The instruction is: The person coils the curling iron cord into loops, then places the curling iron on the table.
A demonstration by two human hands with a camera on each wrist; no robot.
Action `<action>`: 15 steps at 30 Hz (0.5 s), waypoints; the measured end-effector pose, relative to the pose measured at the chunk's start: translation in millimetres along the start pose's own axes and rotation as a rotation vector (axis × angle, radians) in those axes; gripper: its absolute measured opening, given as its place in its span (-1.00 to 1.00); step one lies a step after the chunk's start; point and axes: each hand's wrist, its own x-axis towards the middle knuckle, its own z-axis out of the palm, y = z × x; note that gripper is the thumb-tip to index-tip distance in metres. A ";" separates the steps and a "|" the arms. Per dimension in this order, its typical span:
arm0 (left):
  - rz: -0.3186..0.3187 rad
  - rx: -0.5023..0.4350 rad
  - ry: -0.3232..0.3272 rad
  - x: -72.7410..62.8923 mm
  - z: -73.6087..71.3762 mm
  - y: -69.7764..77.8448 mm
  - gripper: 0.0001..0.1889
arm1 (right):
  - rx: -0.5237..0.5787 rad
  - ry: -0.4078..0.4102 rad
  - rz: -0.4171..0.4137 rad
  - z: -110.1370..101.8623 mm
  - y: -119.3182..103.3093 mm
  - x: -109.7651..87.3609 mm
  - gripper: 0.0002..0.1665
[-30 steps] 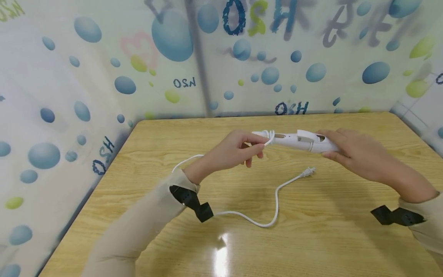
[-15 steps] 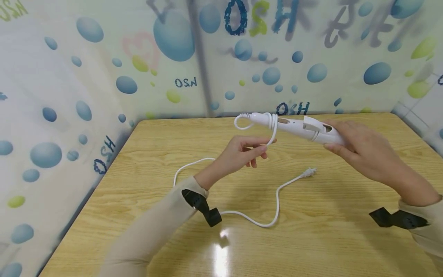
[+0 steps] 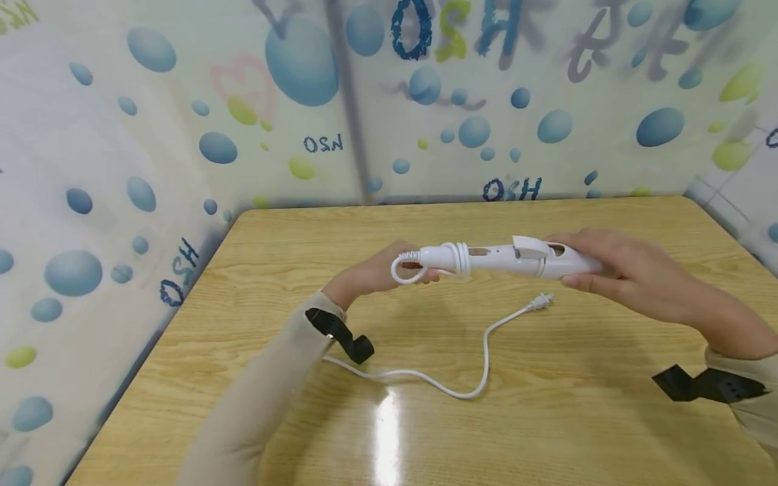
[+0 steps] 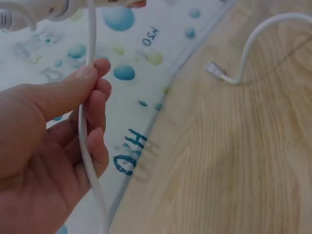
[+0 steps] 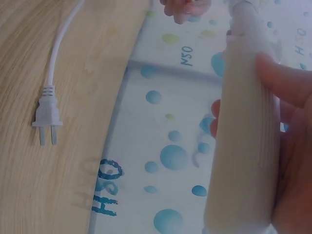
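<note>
A white hair styling iron [image 3: 510, 260] is held above the table, lying nearly level in the head view. My right hand [image 3: 632, 273] grips its wide end at the right, and the right wrist view shows the thumb along the ribbed body [image 5: 243, 136]. Several turns of white cord [image 3: 460, 258] wrap the narrow end. My left hand [image 3: 377, 270] is behind that end, partly hidden by it. In the left wrist view, thumb and fingers pinch the cord [image 4: 91, 170], which hangs down through the palm. The cord's two-prong plug [image 3: 539, 302] lies on the table.
The wooden table [image 3: 577, 418] stretches under both hands. A loose stretch of cord [image 3: 450, 390] curves across it toward the plug. Behind the table's far edge hangs a patterned sheet [image 3: 389, 135] with blue and green spots.
The iron rose, then came down and shifted left. My left hand passed from in front of the cord-wrapped end to behind it, carrying the cord. More turns of cord show on the iron.
</note>
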 end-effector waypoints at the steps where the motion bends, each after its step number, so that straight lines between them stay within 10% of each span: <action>1: 0.005 0.003 -0.007 1.2 -2.6 -1.9 -0.91 | 0.011 -0.017 -0.001 0.4 0.5 -0.6 -0.40; 15: -0.083 0.102 -0.028 8.7 -14.5 -4.4 -0.88 | 0.126 -0.126 -0.066 2.4 -7.7 -2.1 -0.40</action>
